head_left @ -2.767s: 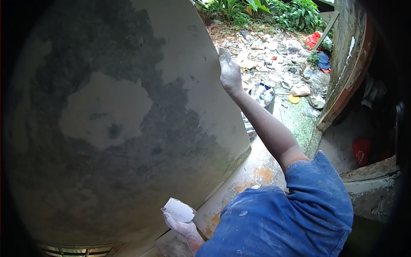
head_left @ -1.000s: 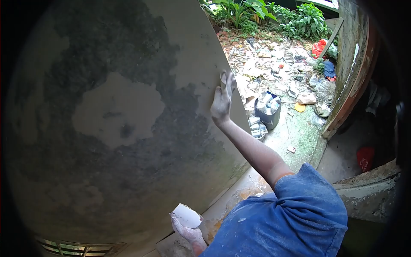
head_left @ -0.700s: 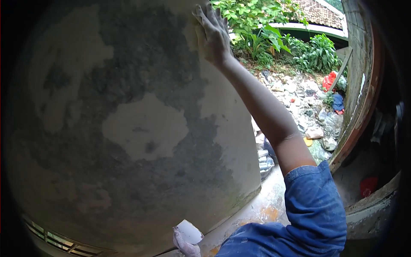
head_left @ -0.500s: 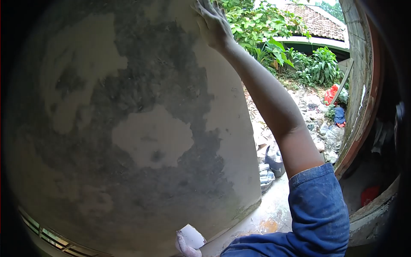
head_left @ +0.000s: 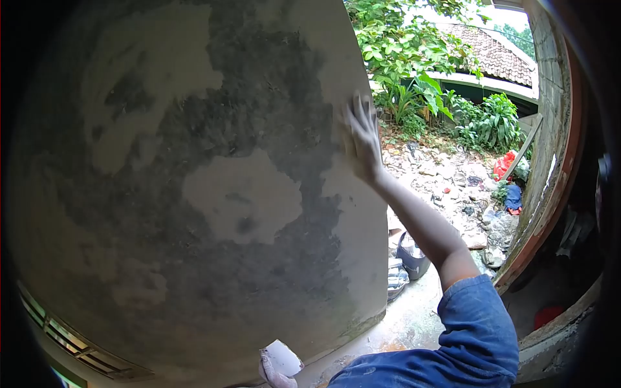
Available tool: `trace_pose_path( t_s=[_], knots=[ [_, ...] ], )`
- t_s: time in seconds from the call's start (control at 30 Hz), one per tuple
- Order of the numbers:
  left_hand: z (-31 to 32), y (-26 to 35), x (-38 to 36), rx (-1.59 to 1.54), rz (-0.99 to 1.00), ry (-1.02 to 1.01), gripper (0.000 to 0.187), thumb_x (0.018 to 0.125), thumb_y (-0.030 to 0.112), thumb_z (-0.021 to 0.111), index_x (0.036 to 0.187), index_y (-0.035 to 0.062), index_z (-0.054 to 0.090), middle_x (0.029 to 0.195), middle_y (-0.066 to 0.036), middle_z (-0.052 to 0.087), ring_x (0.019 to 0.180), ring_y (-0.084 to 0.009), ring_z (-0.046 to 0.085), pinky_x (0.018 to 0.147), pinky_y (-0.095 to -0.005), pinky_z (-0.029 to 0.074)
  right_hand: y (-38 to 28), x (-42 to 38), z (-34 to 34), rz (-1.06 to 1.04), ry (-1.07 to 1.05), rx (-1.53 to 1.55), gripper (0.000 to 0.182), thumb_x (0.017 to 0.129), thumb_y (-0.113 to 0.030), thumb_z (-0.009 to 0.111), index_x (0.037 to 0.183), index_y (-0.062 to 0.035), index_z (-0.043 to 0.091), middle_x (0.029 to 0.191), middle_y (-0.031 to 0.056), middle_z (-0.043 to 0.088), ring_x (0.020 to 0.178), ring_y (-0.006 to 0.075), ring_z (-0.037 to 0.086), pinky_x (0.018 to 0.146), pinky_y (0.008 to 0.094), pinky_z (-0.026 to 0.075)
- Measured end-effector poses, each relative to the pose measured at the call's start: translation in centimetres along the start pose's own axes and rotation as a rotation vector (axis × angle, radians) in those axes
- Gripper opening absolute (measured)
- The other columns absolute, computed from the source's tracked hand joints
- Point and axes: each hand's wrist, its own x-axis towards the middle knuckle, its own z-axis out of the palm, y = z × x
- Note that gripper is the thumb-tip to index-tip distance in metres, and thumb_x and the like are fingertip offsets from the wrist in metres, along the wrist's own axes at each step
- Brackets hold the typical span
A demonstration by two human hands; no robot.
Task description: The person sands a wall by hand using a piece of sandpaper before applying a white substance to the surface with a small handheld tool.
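My right hand (head_left: pixel 362 137) lies against the patchy wall (head_left: pixel 259 200) near its right edge, fingers stretched out and slightly blurred. Nothing shows between the fingers; what is under the palm is hidden. The wall is dark grey with several pale, smooth patches. Low in the view, my left hand (head_left: pixel 275 375) is closed on a flat white piece (head_left: pixel 283 358) with a dark edge, apparently stiff; its exact kind cannot be made out.
Past the wall's edge stand a dark bucket (head_left: pixel 413 255) and a bag-like bundle (head_left: pixel 397 278). Rubble (head_left: pixel 446 174) covers the ground outside, with plants (head_left: pixel 498 119) behind. A worn frame (head_left: pixel 550 129) borders the opening at right. A slatted vent (head_left: pixel 77 343) sits at lower left.
My right hand has slid down along the wall's right edge, and the arm is lower. The view has shifted slightly. My left hand still holds the white piece.
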Motion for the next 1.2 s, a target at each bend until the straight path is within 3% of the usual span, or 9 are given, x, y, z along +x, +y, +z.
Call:
trace_pose_path(
  t_s=[0.1, 0.13, 0.17, 0.23, 0.47, 0.73, 0.93, 1.13, 1.2],
  knots=[
    [1.6, 1.1, -1.0, 0.027, 0.058, -0.003, 0.041, 0.096, 0.041, 0.049, 0.115, 0.0049, 0.059, 0.102, -0.01, 0.066, 0.088, -0.0238, 0.065, 0.074, -0.0375, 0.055, 2.8, 11.4, 1.9, -0.035, 0.213, 0.016, 0.046, 0.098, -0.018, 0.047, 0.144, -0.0122, 0.044, 0.153, 0.0243, 0.03, 0.14, 0.0493, 0.027, 0.114, 0.0573, 0.021],
    [2.2, 1.7, -1.3, 0.038, 0.081, 0.0, 0.041, 0.096, 0.041, 0.049, 0.112, 0.0046, 0.06, 0.099, -0.011, 0.067, 0.085, -0.0241, 0.065, 0.072, -0.0375, 0.055, 3.6, 14.6, 2.0, -0.055, 0.242, 0.032, 0.047, 0.097, -0.018, 0.05, 0.143, -0.0107, 0.045, 0.153, 0.024, 0.03, 0.139, 0.0502, 0.028, 0.114, 0.0569, 0.022],
    [2.6, 2.3, -1.6, 0.051, 0.104, 0.007, 0.042, 0.096, 0.042, 0.048, 0.109, 0.0043, 0.061, 0.096, -0.011, 0.067, 0.083, -0.0244, 0.066, 0.07, -0.0376, 0.056, 5.0, 17.5, 2.3, -0.21, 0.303, 0.112, 0.042, 0.099, -0.016, 0.047, 0.141, -0.0099, 0.048, 0.153, 0.0159, 0.034, 0.144, 0.0372, 0.026, 0.116, 0.0546, 0.018],
    [5.4, 3.6, -2.5, 0.049, 0.068, 0.104, 0.041, 0.096, 0.042, 0.048, 0.11, 0.0047, 0.061, 0.096, -0.011, 0.067, 0.082, -0.0245, 0.066, 0.07, -0.0379, 0.056, 3.1, 18.7, 1.7, -0.017, 0.277, 0.122, 0.042, 0.1, -0.021, 0.043, 0.137, -0.003, 0.05, 0.149, 0.0234, 0.038, 0.139, 0.0398, 0.035, 0.116, 0.0457, 0.026],
    [4.1, 2.4, -2.9, 0.064, -0.049, 0.126, 0.043, 0.096, 0.041, 0.048, 0.113, 0.0036, 0.061, 0.097, -0.012, 0.069, 0.083, -0.0249, 0.068, 0.068, -0.0377, 0.057, -10.1, 6.3, 3.4, -0.175, -0.041, -0.049, 0.051, 0.087, -0.011, 0.058, 0.138, -0.0139, 0.051, 0.147, 0.0183, 0.04, 0.135, 0.046, 0.036, 0.113, 0.0547, 0.03],
    [3.9, 4.7, -2.4, -0.043, 0.031, 0.106, 0.032, 0.097, 0.031, 0.054, 0.107, 0.0025, 0.062, 0.097, -0.011, 0.069, 0.083, -0.0239, 0.069, 0.071, -0.0373, 0.058, -11.2, -6.1, 4.5, -0.685, -0.42, -0.011, 0.055, 0.088, -0.016, 0.061, 0.14, -0.0282, 0.048, 0.151, 0.0095, 0.037, 0.141, 0.0324, 0.033, 0.116, 0.0482, 0.028],
    [0.4, 5.5, -0.7, 0.174, 0.143, 0.101, 0.03, 0.098, 0.03, 0.054, 0.103, 0.0018, 0.063, 0.093, -0.009, 0.067, 0.081, -0.0195, 0.067, 0.068, -0.0348, 0.056, -13.3, -3.6, 4.3, -0.075, -0.086, 0.002, 0.047, 0.092, -0.014, 0.056, 0.138, -0.021, 0.051, 0.153, 0.0207, 0.032, 0.143, 0.0395, 0.027, 0.114, 0.0547, 0.026],
    [-1.8, 6.5, 2.2, 0.195, 0.182, 0.066, 0.03, 0.098, 0.028, 0.052, 0.103, 0.0011, 0.063, 0.093, -0.007, 0.067, 0.079, -0.0177, 0.066, 0.069, -0.0325, 0.055, -13.2, -11.9, 4.6, -0.451, -0.273, -0.009, 0.05, 0.086, -0.014, 0.061, 0.134, -0.0079, 0.052, 0.148, 0.0227, 0.038, 0.138, 0.0481, 0.032, 0.113, 0.0562, 0.026],
    [-1.9, 7.6, 2.4, 0.205, 0.144, 0.062, 0.029, 0.098, 0.028, 0.052, 0.104, 0.0017, 0.063, 0.093, -0.007, 0.066, 0.079, -0.0179, 0.066, 0.068, -0.0324, 0.055, -13.1, -8.5, 4.0, -0.241, -0.216, -0.077, 0.045, 0.089, -0.017, 0.061, 0.133, -0.0102, 0.054, 0.149, 0.0216, 0.038, 0.139, 0.0435, 0.032, 0.114, 0.0542, 0.026]
  ],
)
